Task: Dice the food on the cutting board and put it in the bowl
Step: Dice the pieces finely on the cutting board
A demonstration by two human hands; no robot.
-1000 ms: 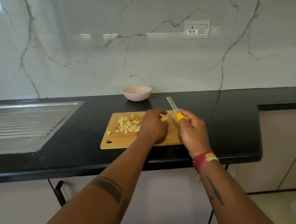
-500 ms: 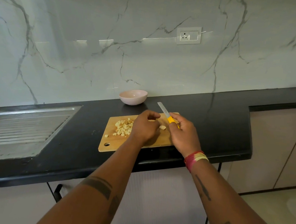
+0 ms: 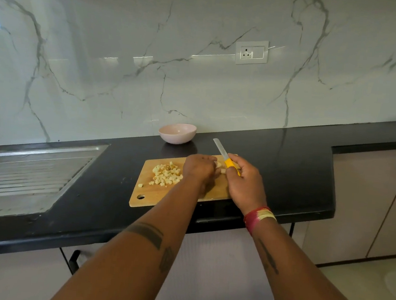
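A black countertop [image 3: 276, 157] (marble wall [image 3: 127, 70] behind) bears the cutting board [image 3: 154, 194]; the knife [image 3: 225, 158] is gripped by the right hand [image 3: 244, 181], while a pale food piece [image 3: 218, 164] is pinched by the left hand [image 3: 199, 168].

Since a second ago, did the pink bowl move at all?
No. The pink bowl still sits on the counter just beyond the far edge of the cutting board, close to the wall. Only the camera's view shifted.
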